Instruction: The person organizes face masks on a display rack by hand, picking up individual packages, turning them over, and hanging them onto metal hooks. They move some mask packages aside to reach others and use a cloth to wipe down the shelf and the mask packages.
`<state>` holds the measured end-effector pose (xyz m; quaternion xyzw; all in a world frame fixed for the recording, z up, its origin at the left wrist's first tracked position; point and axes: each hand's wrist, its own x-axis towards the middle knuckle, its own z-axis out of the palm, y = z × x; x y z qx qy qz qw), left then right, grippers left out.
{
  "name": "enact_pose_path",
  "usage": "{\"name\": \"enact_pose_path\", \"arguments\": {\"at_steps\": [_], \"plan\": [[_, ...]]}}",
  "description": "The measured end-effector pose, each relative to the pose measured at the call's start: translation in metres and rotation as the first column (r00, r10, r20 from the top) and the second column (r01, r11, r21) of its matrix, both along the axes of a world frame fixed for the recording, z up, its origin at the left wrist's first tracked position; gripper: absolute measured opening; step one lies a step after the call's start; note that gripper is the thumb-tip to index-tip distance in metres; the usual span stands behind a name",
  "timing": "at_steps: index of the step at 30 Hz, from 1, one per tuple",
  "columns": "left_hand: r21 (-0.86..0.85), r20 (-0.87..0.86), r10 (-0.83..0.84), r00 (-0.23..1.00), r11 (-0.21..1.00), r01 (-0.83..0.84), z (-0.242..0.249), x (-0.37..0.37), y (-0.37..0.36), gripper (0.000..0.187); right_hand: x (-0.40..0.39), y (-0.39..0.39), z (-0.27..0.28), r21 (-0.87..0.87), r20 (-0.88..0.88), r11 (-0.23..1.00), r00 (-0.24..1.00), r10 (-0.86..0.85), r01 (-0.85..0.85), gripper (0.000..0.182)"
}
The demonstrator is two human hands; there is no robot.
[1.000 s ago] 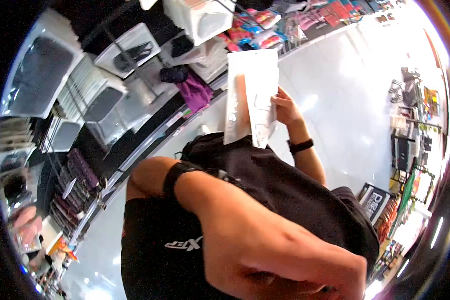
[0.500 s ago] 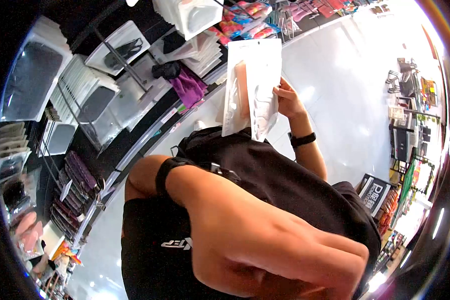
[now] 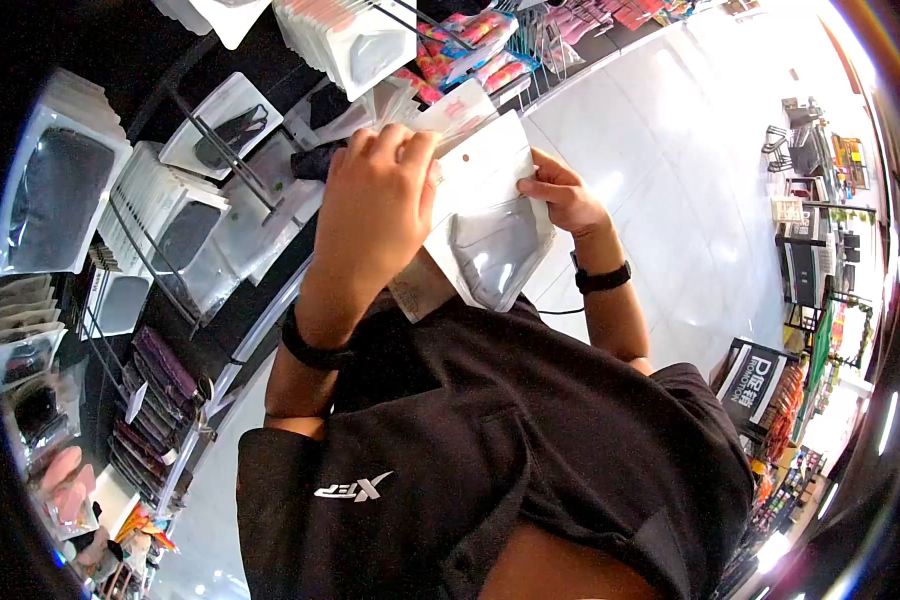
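Observation:
My right hand (image 3: 562, 195) grips the right edge of a flat white package (image 3: 495, 215), thumb on its front. The package has a hang hole near the top and a shiny clear window with pale, folded contents that I cannot make out. My left hand (image 3: 375, 195) is closed, back toward me, at the left side of the packages; its fingertips are partly hidden. A second package (image 3: 462, 112) with a pinkish mark shows behind the first. Below my left hand, a brownish lower part of a package (image 3: 420, 287) sticks out.
On the left, a dark rack with metal hooks (image 3: 225, 150) holds several white packs (image 3: 65, 190). Dark patterned packs (image 3: 155, 400) hang lower down. Colourful bags (image 3: 470, 50) hang at the top. Pale tiled floor (image 3: 660, 180) runs to the right, where a promotion sign (image 3: 755, 385) stands.
My left hand has moved from low in front of my body up to the packages. The packages have turned and spread, and the front window now faces me.

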<state>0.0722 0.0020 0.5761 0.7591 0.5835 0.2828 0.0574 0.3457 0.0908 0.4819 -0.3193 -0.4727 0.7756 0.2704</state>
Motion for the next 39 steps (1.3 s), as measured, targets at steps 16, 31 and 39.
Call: {"name": "enact_pose_path", "arguments": {"at_steps": [16,31,39], "plan": [[0.044,0.601,-0.032,0.799,0.999,0.008,-0.041,-0.047,-0.036,0.018,0.021,-0.013,-0.062,-0.302,-0.174,0.953,0.981,-0.084,0.028,0.045],[-0.284,0.831,0.292,0.474,0.955,-0.09,-0.079,0.002,-0.051,0.016,-0.01,-0.024,-0.049,-0.341,-0.206,0.933,0.959,-0.194,0.116,0.039],[-0.082,0.939,0.091,0.331,0.996,-0.041,-0.06,0.01,-0.041,0.035,-0.017,-0.024,-0.024,-0.122,-0.104,0.992,0.994,0.023,-0.035,0.039]]}}
